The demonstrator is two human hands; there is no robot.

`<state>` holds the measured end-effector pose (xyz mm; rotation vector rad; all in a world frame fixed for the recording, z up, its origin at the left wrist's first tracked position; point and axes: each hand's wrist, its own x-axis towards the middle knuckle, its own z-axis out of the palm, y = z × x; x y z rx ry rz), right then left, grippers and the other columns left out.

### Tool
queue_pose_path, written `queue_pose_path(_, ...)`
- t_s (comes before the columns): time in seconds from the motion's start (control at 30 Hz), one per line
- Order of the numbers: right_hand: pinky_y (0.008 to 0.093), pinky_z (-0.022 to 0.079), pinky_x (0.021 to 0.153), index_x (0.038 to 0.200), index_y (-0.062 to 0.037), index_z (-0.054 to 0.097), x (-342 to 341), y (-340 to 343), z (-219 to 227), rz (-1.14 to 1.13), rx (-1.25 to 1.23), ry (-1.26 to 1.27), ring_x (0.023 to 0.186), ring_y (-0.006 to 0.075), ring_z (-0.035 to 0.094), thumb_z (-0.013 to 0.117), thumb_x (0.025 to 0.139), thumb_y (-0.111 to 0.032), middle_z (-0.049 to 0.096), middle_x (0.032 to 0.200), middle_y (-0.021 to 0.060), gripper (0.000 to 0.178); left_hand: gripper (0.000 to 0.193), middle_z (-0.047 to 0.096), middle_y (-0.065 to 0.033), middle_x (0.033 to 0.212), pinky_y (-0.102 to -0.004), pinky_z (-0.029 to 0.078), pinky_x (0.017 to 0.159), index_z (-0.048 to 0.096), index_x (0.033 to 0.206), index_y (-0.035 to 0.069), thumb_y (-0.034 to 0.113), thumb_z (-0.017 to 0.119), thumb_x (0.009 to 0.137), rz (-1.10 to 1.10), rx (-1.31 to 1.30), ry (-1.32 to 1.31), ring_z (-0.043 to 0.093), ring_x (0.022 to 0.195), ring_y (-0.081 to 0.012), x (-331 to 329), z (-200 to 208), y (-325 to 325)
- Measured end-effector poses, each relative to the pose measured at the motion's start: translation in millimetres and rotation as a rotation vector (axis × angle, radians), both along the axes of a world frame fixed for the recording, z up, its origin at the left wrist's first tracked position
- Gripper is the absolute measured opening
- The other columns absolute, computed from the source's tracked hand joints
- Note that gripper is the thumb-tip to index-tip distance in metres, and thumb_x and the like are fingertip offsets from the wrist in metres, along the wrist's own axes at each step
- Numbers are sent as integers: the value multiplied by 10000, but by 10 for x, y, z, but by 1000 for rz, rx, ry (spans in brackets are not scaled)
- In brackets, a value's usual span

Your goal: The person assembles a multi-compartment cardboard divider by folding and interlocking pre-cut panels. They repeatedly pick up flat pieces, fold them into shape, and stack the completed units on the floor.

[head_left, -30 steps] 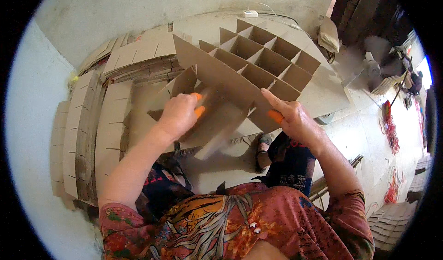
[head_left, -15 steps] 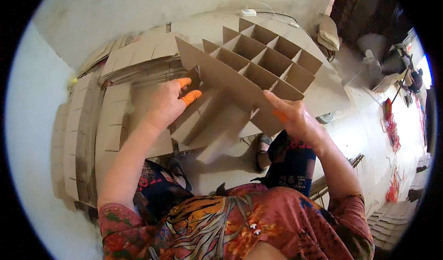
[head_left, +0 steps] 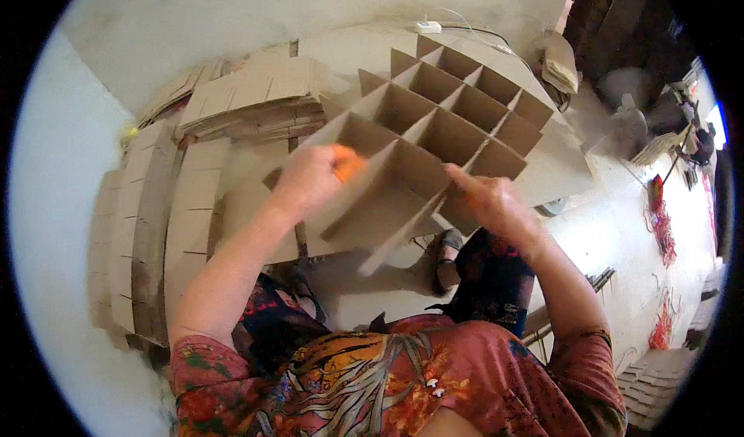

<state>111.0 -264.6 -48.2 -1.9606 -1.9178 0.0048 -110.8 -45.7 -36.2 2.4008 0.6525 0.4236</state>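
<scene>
Right of centre, my right hand point(head_left: 492, 201) pinches the cardboard grid point(head_left: 457, 132), best held steady while my curled left hand point(head_left: 314, 177) blurs, its hold unclear to me.

Loud print above, dark cloth below

Top: a rust-red, short-sleeved cloth shirt point(head_left: 504, 359), patterned all over. Across the front, a large printed motif point(head_left: 341, 375) of orange-yellow and long grey, ribbon-like strands; orange, flower-like patches toward the middle. Two small white, mushroom-shaped spots point(head_left: 435, 388) near the neckline. Left sleeve point(head_left: 209, 371) blotched dark green; right sleeve point(head_left: 585, 363) speckled with darker marks. Both end above the elbow, forearms uncovered.

Legs: loose, navy-black cloth trousers point(head_left: 496, 282) with red printed marks.

Feet: dark, low-cut shoes; the right shoe point(head_left: 449, 243) shows better.

Left hand point(head_left: 310, 177): bright orange, smooth finger coverings point(head_left: 349, 163), blurred. Right hand point(head_left: 496, 204): covering unclear.
</scene>
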Motion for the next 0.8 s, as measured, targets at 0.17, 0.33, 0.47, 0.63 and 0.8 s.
queue_pose_path(0.17, 451, 474, 631, 1244, -117, 517, -7, 13, -195, -158, 67, -8, 696, 385, 593, 536, 743, 22, 606, 773, 190, 521, 372, 634, -169, 1024, -341, 461, 812, 585, 1121, 0, 243, 632, 843, 399, 392, -167, 596, 931, -254, -301, -195, 964)
queue_pose_path(0.33, 455, 473, 634, 1255, -136, 510, 19, 172, -318, -133, 99, 54, 697, 393, 588, 537, 763, 7, 605, 772, 191, 513, 404, 583, -155, 1140, -406, 441, 876, 553, 1171, 36, 247, 623, 833, 483, 934, -39, 537, 1075, -282, -188, -789, 1863)
queue_pose_path(0.47, 459, 475, 628, 1261, -149, 505, 27, 170, -403, -170, 90, 14, 708, 387, 596, 550, 775, -15, 614, 797, 181, 506, 364, 640, -165, 976, -394, 467, 807, 599, 1141, 94, 261, 624, 819, 454, 704, 254, 603, 941, -287, 42, -660, 2034)
queue_pose_path(0.63, 414, 492, 715, 1264, -106, 494, -108, 136, -285, -218, 157, -48, 816, 356, 610, 570, 806, -49, 624, 902, 179, 467, 300, 660, -168, 878, -384, 481, 730, 640, 1103, 127, 228, 608, 822, 462, 402, 144, 632, 822, -286, -248, -536, 2172)
queue_pose_path(0.8, 333, 467, 844, 1265, -6, 461, -505, 231, -3, -175, 496, 295, 952, 254, 601, 599, 850, -117, 610, 1043, 150, 451, 271, 666, -141, 973, -320, 482, 768, 631, 1090, 52, 143, 588, 839, 449, 210, -493, 624, 865, -265, -649, -396, 1854)
